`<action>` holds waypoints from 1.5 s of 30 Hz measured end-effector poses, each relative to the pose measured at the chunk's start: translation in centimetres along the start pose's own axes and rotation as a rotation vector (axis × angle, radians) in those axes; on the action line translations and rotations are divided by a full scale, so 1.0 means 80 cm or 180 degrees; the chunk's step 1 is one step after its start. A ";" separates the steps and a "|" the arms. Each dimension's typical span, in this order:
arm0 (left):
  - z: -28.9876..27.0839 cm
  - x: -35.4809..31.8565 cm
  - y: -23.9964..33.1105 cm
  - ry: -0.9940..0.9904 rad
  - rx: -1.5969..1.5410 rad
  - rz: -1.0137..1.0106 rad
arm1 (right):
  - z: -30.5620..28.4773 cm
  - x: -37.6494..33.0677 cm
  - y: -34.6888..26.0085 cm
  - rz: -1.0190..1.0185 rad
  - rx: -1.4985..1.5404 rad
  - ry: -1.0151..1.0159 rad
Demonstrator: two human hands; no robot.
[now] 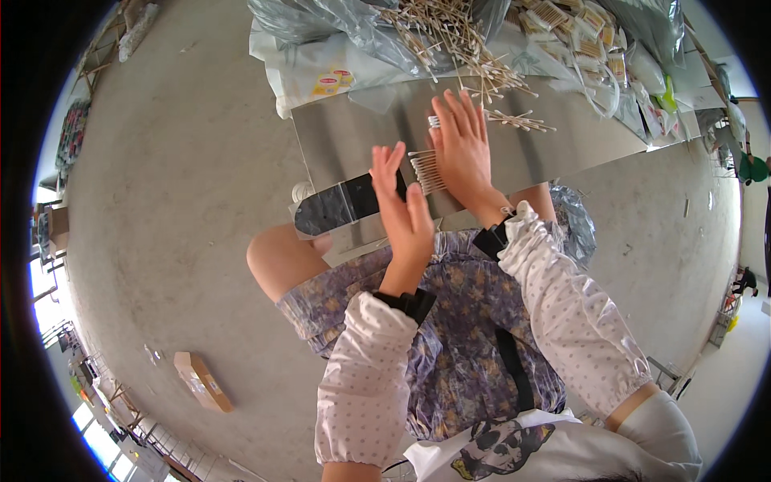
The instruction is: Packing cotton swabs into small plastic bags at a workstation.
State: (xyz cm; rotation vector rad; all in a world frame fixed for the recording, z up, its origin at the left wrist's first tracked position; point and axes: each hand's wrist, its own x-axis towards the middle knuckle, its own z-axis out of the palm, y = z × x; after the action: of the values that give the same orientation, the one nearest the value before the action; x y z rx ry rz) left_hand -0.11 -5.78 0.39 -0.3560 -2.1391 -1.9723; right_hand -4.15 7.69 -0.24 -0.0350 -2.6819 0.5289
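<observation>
A neat row of wooden-stick cotton swabs lies on the metal tabletop, between my two hands. My right hand lies flat at the right of the row with its fingers stretched out. It covers part of the swabs, and a few white tips peek out by its index finger. On the left, my left hand is raised with fingers extended and thumb apart, holding nothing. Below that hand runs a black strip with a clear plastic covering at the table's near edge. Some loose cotton swabs are scattered beyond my right hand.
At the table's far side, a big heap of loose cotton swabs spills over grey plastic sheeting. Many small packs of swabs fill the far right. My knees are under the near edge. A cardboard box stands on the floor at left.
</observation>
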 end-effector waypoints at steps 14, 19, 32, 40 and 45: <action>-0.035 0.015 0.015 0.1278 -0.1947 -0.1025 | 0.038 0.003 -0.059 -0.0341 0.0154 -0.0306; -0.011 0.001 0.011 0.1201 -0.1602 -0.1066 | 0.048 0.004 -0.071 -0.0400 0.0243 -0.0324; -0.030 0.022 0.014 0.1102 -0.2184 -0.1003 | 0.037 0.002 -0.074 -0.0665 0.0179 -0.0389; -0.015 0.018 0.001 0.0477 -0.1809 -0.1299 | 0.037 0.002 -0.070 -0.0430 0.0575 -0.0378; -0.028 0.022 0.004 0.0926 -0.1845 -0.1154 | 0.043 0.003 -0.070 -0.0611 -0.0020 -0.0382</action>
State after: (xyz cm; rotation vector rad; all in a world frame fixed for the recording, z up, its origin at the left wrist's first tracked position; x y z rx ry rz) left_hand -1.70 -7.93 1.41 0.2482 -1.5036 -2.6364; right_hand -5.41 1.30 -1.05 0.2577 -2.7642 0.4757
